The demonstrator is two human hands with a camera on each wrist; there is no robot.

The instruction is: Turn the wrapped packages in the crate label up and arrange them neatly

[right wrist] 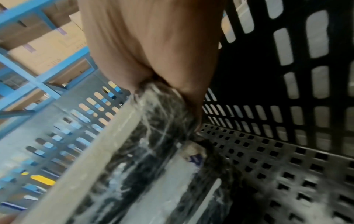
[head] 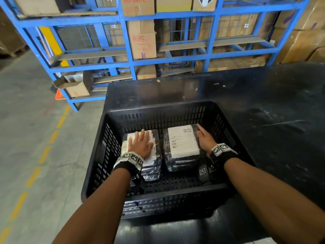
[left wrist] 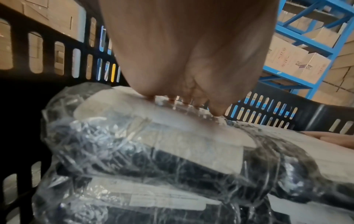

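Note:
Two stacks of plastic-wrapped packages stand side by side in a black slotted crate [head: 98, 148]. The top package of the left stack [head: 154, 147] shows a white label, and my left hand [head: 140, 143] lies flat on it with straight fingers; the left wrist view shows the palm [left wrist: 172, 60] pressing down on that wrapped package [left wrist: 153, 151]. The right stack's top package [head: 182, 141] also lies with its white label up. My right hand [head: 204, 136] rests against its right edge, fingers extended along the side; in the right wrist view the hand [right wrist: 162, 60] meets the package edge [right wrist: 153, 136].
The crate sits at the front left of a black table [head: 263, 106]. Bare perforated crate floor [head: 175, 182] shows in front of the stacks. Blue shelving [head: 126, 41] with cardboard boxes stands behind, and a concrete floor [head: 26, 120] lies to the left.

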